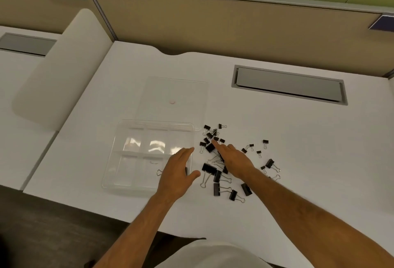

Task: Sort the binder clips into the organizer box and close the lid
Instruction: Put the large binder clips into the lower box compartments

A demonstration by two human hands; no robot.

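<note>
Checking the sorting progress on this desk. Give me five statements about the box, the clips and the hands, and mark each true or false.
1. The organizer box has its lid shut. False: the lid is swung open and lies flat on the desk behind the box.
2. Most binder clips lie loose on the desk to the right of the box. True.
3. The clips are all one size. False: large and small ones are mixed.
4. The right hand reaches into the pile of clips. True.
5. The left hand rests far from the box. False: it is over the box's near right corner.
</note>
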